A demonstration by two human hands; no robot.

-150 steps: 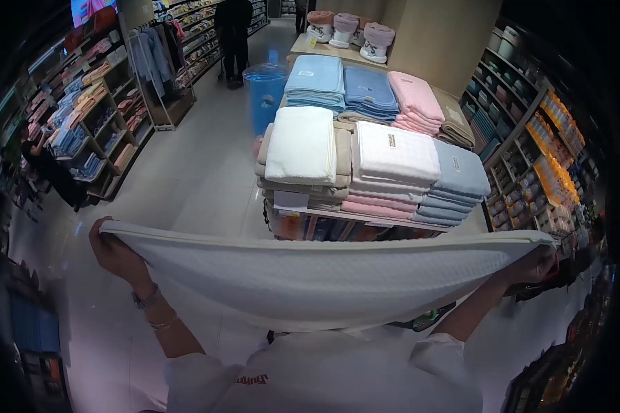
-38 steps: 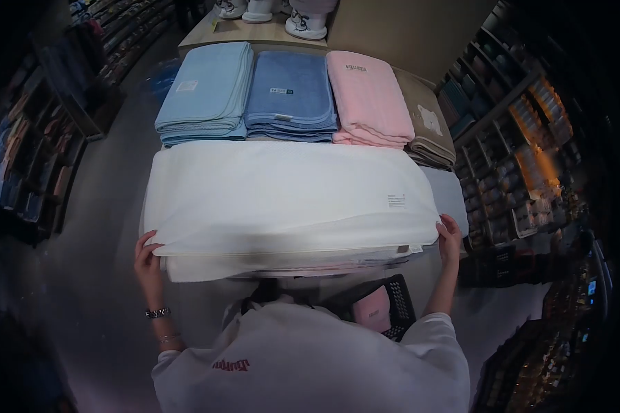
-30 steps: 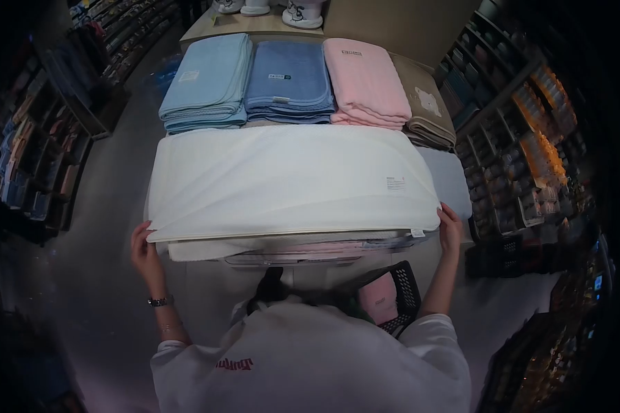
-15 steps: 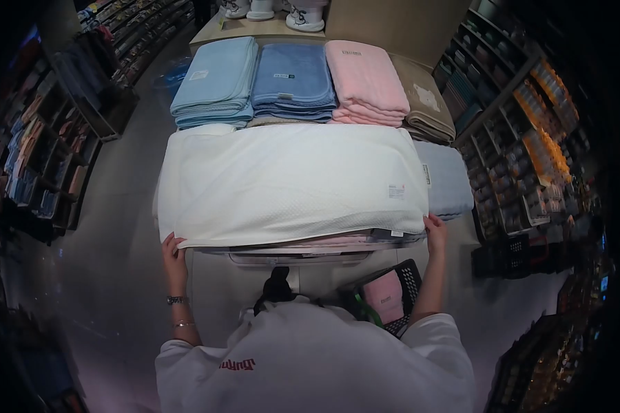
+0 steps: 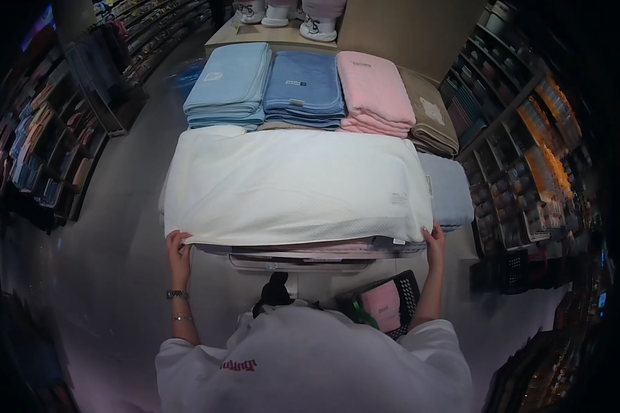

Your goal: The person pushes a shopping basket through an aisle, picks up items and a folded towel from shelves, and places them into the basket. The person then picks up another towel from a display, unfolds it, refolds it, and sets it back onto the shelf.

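A white towel (image 5: 296, 182) lies spread across the front of the display, with a small printed label near its right end. My left hand (image 5: 178, 244) pinches its near left corner between thumb and fingers. At the near right corner, my right hand (image 5: 434, 242) grips the edge in the same way. The towel's near edge runs between both hands, sagging slightly. Beneath that edge, layers of folded pink and grey cloth (image 5: 324, 248) partly show.
Behind the towel stand folded stacks in light blue (image 5: 229, 82), darker blue (image 5: 303, 86), pink (image 5: 374, 89) and brown (image 5: 428, 113). A grey-blue stack (image 5: 449, 193) sits at the right. A black basket (image 5: 408, 296) holding a pink towel (image 5: 381, 306) is on the floor. Shelves line both sides.
The view has shifted slightly, so the stacks appear a little lower and further right. Both hands still hold the towel's near corners, and its near edge has tilted slightly up on the left.
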